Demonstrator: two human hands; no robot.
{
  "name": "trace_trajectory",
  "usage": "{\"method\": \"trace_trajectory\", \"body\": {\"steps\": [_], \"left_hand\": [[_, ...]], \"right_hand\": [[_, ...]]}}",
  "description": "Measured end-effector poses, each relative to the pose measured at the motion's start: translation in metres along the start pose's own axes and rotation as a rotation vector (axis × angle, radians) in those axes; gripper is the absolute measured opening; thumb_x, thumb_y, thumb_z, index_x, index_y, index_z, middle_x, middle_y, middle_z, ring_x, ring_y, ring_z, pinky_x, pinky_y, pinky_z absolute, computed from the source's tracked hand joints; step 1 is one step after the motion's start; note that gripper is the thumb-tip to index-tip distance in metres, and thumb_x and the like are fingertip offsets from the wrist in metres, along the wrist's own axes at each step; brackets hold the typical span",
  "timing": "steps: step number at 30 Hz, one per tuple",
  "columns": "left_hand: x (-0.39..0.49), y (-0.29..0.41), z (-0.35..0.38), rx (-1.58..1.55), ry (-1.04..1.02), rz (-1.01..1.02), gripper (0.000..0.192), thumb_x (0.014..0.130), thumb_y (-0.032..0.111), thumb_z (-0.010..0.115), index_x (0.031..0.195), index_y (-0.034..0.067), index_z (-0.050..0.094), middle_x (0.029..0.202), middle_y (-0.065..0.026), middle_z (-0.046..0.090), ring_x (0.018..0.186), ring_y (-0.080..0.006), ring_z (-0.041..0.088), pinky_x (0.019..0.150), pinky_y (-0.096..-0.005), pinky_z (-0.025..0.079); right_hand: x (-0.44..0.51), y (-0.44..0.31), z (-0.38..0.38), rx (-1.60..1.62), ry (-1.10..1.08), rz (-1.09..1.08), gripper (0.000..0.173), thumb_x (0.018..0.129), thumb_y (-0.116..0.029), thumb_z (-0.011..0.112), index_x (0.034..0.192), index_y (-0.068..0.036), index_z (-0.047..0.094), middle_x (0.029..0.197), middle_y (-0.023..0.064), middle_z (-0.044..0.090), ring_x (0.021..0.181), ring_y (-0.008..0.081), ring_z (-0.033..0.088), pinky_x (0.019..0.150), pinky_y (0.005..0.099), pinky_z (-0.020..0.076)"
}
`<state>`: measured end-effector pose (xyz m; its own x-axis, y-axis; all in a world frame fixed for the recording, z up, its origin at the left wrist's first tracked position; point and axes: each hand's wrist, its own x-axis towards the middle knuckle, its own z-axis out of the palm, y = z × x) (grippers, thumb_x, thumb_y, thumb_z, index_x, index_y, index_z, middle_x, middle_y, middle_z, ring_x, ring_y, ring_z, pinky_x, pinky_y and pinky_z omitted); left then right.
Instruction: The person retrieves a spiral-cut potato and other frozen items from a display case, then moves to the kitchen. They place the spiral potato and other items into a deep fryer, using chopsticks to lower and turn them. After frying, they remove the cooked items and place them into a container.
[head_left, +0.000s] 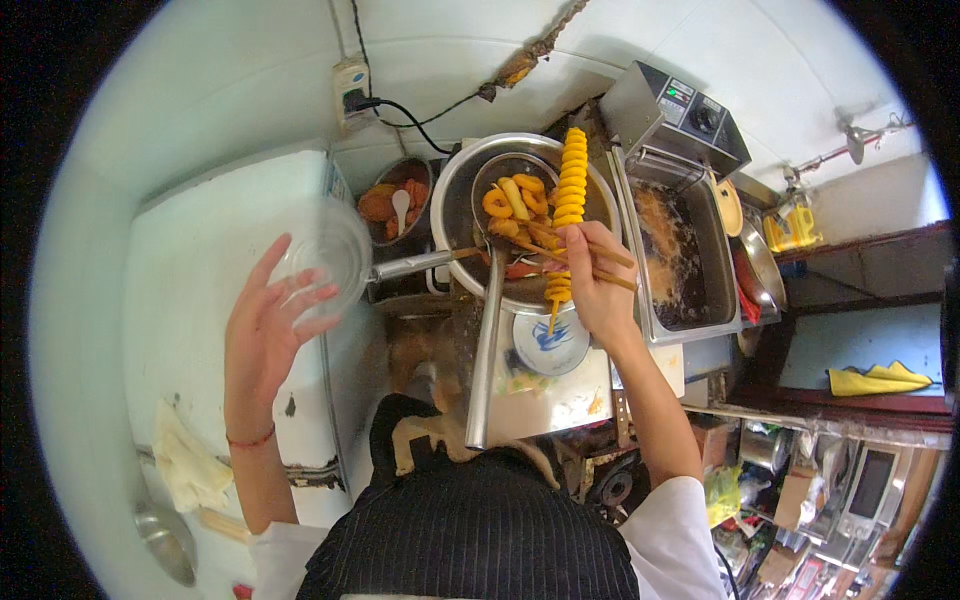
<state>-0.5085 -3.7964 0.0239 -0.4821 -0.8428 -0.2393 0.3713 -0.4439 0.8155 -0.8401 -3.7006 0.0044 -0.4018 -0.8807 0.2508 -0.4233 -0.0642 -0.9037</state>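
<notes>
My right hand (604, 289) grips a pair of wooden chopsticks (613, 256), whose tips reach fried pieces in a round strainer (480, 184). The strainer, with fried rings (496, 202) in it, rests in a wide steel basin (444, 187). A yellow spiral-cut skewer (571, 176) lies across the basin, passing by my right hand; whether the fingers also touch it is unclear. My left hand (274, 315) is raised with fingers spread, beside a blurred clear plastic bowl (330, 262) over the white surface. I cannot tell whether they touch. A long steel handle (487, 360) points towards me.
Right of the basin, a deep fryer (731, 300) holds dark, bubbling oil. A small pot (397, 201) with reddish contents and a white spoon stands left of it. A blue-patterned white bowl (551, 345) sits in front. A cloth (187, 461) lies at lower left; a power cord hangs behind.
</notes>
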Motion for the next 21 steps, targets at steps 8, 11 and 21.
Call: {"method": "trace_trajectory", "body": {"steps": [8, 11, 21], "left_hand": [[0.094, -0.004, 0.006, -0.049, -0.220, -0.168, 0.054, 0.091, 0.015, 0.042, 0.140, 0.003, 0.023, 0.110, -0.0178, 0.053, 0.101, -0.0317, 0.056, 0.085, -0.0476, 0.049], [0.113, -0.007, 0.010, -0.010, -0.206, -0.162, 0.055, 0.090, 0.010, 0.043, 0.140, 0.001, 0.021, 0.107, -0.0179, 0.052, 0.098, -0.0311, 0.057, 0.084, -0.0491, 0.050], [0.142, -0.021, 0.029, 0.145, -0.259, -0.264, 0.063, 0.088, 0.009, 0.045, 0.141, -0.002, 0.014, 0.105, -0.0147, 0.051, 0.094, -0.0265, 0.056, 0.082, -0.0474, 0.051]], "right_hand": [[0.032, -0.001, -0.001, 0.111, 0.063, 0.157, 0.029, 0.095, -0.019, 0.048, 0.096, 0.009, 0.056, 0.080, 0.0151, 0.063, 0.066, 0.0226, 0.066, 0.061, 0.0287, 0.0558], [0.029, -0.005, -0.008, 0.226, 0.145, 0.240, 0.030, 0.094, -0.018, 0.048, 0.095, 0.010, 0.056, 0.078, 0.0176, 0.063, 0.067, 0.0242, 0.067, 0.061, 0.0297, 0.0566], [0.008, -0.039, -0.033, 0.397, 0.382, 0.373, 0.032, 0.094, -0.023, 0.048, 0.093, 0.008, 0.055, 0.081, 0.0216, 0.064, 0.070, 0.0289, 0.067, 0.063, 0.0329, 0.0568]]}}
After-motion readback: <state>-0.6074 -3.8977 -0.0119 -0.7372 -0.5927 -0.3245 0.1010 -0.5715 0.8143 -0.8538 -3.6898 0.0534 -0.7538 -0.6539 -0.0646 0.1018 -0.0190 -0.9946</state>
